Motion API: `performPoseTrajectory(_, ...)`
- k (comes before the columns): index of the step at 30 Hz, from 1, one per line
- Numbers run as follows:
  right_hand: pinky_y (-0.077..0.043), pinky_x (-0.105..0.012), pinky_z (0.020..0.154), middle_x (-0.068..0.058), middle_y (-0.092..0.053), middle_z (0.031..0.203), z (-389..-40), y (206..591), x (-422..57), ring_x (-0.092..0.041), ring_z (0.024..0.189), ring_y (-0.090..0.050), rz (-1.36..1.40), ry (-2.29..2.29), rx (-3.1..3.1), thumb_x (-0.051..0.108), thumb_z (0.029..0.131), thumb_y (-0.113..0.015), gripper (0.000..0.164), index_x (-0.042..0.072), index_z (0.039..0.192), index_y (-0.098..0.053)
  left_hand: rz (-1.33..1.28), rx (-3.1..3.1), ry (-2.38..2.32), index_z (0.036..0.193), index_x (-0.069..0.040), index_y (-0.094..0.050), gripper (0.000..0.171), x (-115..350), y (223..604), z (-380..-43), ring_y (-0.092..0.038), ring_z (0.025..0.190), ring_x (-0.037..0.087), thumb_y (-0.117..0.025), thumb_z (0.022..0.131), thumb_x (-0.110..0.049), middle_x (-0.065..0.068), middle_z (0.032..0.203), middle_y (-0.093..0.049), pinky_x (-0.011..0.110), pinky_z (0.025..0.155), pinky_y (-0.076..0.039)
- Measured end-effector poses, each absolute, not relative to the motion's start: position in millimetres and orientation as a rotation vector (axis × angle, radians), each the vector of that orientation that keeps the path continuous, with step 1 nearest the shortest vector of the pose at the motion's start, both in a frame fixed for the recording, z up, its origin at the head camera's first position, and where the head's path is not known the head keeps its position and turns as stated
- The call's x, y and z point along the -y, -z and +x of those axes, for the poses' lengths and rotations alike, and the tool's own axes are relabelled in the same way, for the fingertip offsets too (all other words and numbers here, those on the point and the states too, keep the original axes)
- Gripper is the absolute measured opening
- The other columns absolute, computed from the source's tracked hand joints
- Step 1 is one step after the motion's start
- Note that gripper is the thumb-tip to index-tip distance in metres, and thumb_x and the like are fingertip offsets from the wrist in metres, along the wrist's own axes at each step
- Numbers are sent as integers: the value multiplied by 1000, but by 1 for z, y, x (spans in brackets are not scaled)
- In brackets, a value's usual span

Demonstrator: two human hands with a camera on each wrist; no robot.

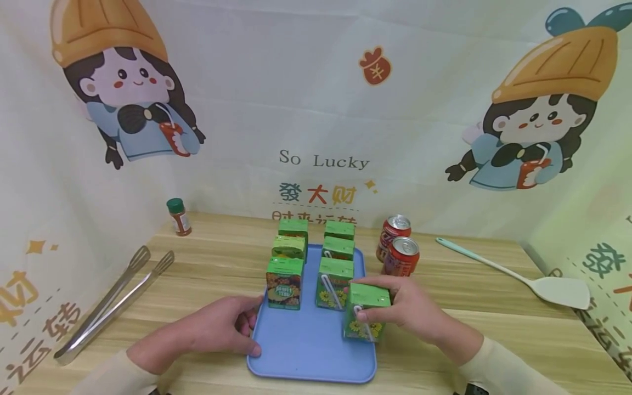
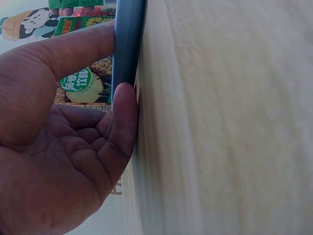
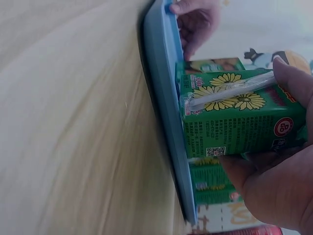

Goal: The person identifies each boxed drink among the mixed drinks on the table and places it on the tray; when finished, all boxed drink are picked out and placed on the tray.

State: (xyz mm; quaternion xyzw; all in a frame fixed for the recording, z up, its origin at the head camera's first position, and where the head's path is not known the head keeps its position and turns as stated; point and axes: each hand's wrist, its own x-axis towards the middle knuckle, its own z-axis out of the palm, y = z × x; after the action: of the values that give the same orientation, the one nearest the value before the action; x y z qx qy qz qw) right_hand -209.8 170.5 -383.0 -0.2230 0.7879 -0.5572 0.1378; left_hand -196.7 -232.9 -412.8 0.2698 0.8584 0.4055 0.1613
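A light blue tray lies on the wooden table with several green drink cartons standing on it in two rows. My left hand grips the tray's left edge, thumb over the rim and fingertips at its outer side. Held in my right hand is a green drink carton with yellow flowers and a wrapped straw. It is upright at the tray's right edge, its base at or just over the tray. Nearest to it is another flowered carton; a carton with a fruit picture stands in the left row.
Two red drink cans stand behind my right hand. Farther right lies a spatula with a pale green handle. Metal tongs lie on the left, and a green-capped spice jar stands near the back curtain.
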Motion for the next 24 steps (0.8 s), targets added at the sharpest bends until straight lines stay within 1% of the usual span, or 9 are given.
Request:
performPoseTrajectory(5, -64, -34, 81, -16, -71, 133, -208, 382, -157, -26, 101, -73, -647, 1602, -2270, 20, 91, -95, 59, 9, 145, -75, 759, -2444, -1159, 159, 24, -36, 107, 232, 413, -197, -62, 84, 14, -97, 83, -19, 1, 95, -65, 25, 74, -54)
performPoseTrajectory(12, -62, -33, 82, -10, -76, 124, -208, 388, -140, -24, 99, -72, -661, 1566, -2288, 23, 89, -96, 56, 13, 141, -78, 762, -2449, -1161, 158, 25, -36, 107, 233, 413, -196, -62, 84, 14, -98, 83, -20, 1, 95, -65, 25, 74, -54)
performPoseTrajectory(17, -62, -34, 83, -8, -79, 119, -209, 390, -130, -24, 98, -73, -668, 1563, -2269, 23, 89, -97, 57, 13, 142, -78, 760, -2446, -1161, 158, 24, -36, 107, 233, 414, -197, -62, 84, 14, -98, 83, -19, 1, 95, -65, 25, 74, -54)
performPoseTrajectory(24, -60, -32, 85, -6, -78, 126, -209, 393, -121, -22, 102, -72, -702, 1559, -2288, 22, 89, -97, 54, 14, 139, -79, 766, -2450, -1153, 159, 24, -36, 107, 233, 413, -197, -62, 85, 14, -98, 83, -20, 1, 96, -65, 25, 73, -54)
